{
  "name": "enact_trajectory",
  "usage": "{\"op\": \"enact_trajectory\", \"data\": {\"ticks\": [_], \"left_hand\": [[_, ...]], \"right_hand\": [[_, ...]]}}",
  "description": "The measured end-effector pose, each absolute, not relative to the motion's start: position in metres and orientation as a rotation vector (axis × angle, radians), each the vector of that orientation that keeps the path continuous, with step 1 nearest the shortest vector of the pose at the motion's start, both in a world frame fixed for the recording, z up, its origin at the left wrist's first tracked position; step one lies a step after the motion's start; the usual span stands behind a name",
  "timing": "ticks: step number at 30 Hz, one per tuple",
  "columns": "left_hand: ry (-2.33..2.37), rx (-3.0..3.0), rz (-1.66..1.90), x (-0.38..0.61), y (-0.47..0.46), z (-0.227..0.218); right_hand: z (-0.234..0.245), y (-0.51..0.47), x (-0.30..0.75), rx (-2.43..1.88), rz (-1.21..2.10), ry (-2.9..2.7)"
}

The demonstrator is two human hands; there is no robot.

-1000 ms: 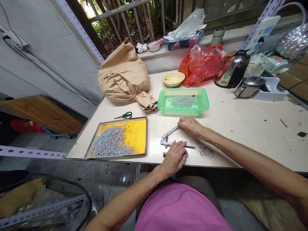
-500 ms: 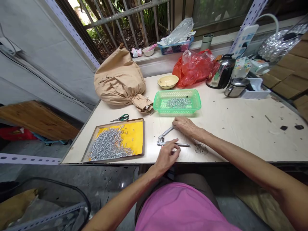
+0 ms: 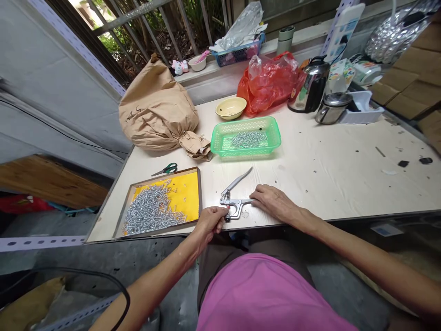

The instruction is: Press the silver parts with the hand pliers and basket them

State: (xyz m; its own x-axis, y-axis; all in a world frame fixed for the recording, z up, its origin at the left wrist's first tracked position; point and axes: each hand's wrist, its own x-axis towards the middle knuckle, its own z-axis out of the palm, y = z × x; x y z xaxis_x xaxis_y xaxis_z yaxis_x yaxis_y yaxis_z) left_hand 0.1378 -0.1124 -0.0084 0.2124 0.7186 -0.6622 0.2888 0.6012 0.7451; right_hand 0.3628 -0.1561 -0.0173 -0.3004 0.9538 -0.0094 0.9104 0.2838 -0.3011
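Silver snap-fastener pliers [image 3: 237, 203] lie on the table in front of me, one handle angled up and away, with a spring between the arms. My left hand [image 3: 211, 221] is closed, thumb and forefinger pinching the jaw end of the pliers near its red and black part. Fingers of my right hand [image 3: 275, 201] close on the end of the lower handle. To the left, a shallow cardboard tray [image 3: 199, 195] with a yellow bottom holds a heap of small silvery metal pieces, perhaps screws or springs. Similar pieces lie in a green plastic basket [image 3: 246, 152] farther back.
Green-handled scissors [image 3: 168, 168] lie behind the tray. A tied brown paper sack [image 3: 158, 115], a cream bowl [image 3: 230, 108] and a red plastic bag [image 3: 270, 87] stand along the back. A kettle [image 3: 312, 85] and metal pot [image 3: 332, 108] are at right.
My left hand has moved left from over the lower handle to the jaw end. My right hand has let go of the upper handle and come nearer, onto the lower handle. The view has shifted.
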Motion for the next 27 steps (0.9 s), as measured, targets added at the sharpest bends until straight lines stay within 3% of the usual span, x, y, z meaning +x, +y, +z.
{"op": "enact_trajectory", "data": {"ticks": [13,27], "left_hand": [[1.463,1.001,0.129,0.135,-0.103,-0.013],[1.463,1.019,0.044,0.138,-0.105,-0.004]], "right_hand": [[-0.028,-0.163,0.360,-1.763,0.254,-2.321],[-0.010,-0.095,0.381,-1.626,0.437,-2.610]]}}
